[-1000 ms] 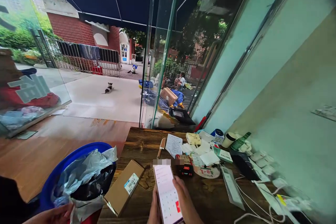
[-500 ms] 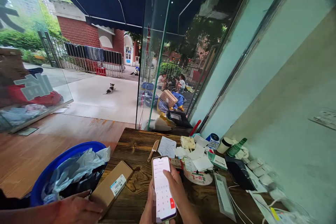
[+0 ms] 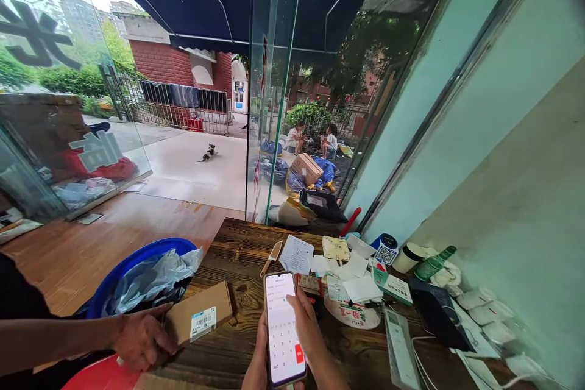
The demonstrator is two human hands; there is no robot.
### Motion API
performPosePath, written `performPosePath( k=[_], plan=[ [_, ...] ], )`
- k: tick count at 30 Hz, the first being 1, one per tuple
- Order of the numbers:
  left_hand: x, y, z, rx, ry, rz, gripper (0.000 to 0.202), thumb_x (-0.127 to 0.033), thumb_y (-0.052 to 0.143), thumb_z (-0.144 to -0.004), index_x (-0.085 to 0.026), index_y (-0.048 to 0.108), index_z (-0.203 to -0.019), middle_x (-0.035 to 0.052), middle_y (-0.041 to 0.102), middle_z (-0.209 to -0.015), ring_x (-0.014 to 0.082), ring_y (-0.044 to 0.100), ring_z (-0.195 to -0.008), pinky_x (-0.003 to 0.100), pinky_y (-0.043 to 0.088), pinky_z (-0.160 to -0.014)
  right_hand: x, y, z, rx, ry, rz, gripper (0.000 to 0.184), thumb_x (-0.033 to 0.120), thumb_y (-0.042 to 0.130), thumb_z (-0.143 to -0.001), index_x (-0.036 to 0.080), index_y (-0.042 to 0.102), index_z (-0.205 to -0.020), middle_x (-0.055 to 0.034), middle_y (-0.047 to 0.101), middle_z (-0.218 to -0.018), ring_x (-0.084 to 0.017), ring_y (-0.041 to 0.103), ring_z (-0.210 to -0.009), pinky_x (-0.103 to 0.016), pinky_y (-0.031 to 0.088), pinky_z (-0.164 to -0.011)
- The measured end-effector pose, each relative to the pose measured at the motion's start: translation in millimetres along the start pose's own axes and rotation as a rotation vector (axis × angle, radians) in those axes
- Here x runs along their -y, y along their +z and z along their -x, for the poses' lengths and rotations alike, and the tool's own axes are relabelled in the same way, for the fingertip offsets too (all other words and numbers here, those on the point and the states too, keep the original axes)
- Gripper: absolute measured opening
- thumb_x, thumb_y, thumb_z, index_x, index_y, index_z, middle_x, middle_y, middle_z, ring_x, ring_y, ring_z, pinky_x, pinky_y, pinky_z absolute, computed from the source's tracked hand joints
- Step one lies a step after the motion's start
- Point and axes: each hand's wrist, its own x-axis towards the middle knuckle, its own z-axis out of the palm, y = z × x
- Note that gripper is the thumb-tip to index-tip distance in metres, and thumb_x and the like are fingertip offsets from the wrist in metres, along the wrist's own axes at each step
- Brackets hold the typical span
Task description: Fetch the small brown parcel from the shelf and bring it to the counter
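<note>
Left hand (image 3: 141, 341) lies flat with fingers loosely spread against the near end of the cardboard box (image 3: 201, 314), which sits on the worktop (image 3: 242, 250) just beside the blue tub (image 3: 137, 256), label up. Right hand (image 3: 313, 341) wraps the phone (image 3: 282, 329), thumb over its on-screen keypad. Looks like mid-entry; further keying needs the box label kept unobstructed and readable.

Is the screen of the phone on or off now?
On: the phone screen glows white, showing a keypad and a red button, with the right hand thumb over it.
</note>
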Motion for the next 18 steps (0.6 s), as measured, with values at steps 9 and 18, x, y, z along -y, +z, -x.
performPosePath(
  k=[9,18],
  plan=[
    [-16,27.0,16,-0.064,-0.087,0.207,0.078,-0.063,0.060,-0.077,-0.037,0.032,-0.145,0.0090,0.071,-0.115,0.0310,0.069,-0.092,0.042,0.058,-0.069,-17,-29,15,0.032,0.001,0.041,0.044,0.050,0.062,-0.064,0.017,0.074,-0.091,-0.0069,0.073,-0.094,-0.029,0.060,-0.099,-0.038,0.044,-0.091],
    [-14,27.3,20,0.172,-0.145,0.112,0.083,-0.075,0.044,-0.078,-0.024,0.037,-0.143,0.0139,0.074,-0.098,0.0235,0.070,-0.067,0.029,0.053,-0.049,-22,-44,31,0.049,0.070,0.101,0.053,0.046,0.067,-0.058,0.019,0.071,-0.103,-0.0085,0.073,-0.097,-0.029,0.064,-0.086,-0.039,0.050,-0.079]
  ],
)
